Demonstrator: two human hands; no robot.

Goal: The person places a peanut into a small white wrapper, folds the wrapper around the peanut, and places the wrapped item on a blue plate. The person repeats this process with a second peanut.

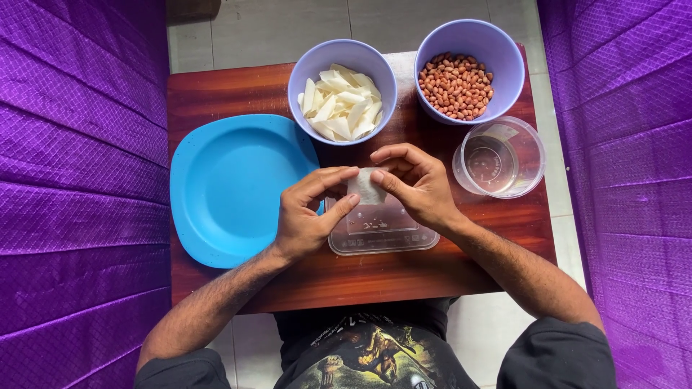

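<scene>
Both hands meet over the middle of a small wooden table (216,94). My left hand (306,212) and my right hand (418,184) pinch a small pale dough strip (365,189) between thumbs and fingers, holding it just above a clear plastic lid (382,230) that lies flat on the table. A lilac bowl (346,54) behind the hands holds several similar white dough strips. A second lilac bowl (504,50) at the back right is filled with red-brown peanuts (455,85).
A blue plate (231,187) lies bare to the left of the hands. A clear plastic cup (499,158) with a little liquid stands at the right. Purple cushioned seating (72,180) flanks the table on both sides, over a tiled floor.
</scene>
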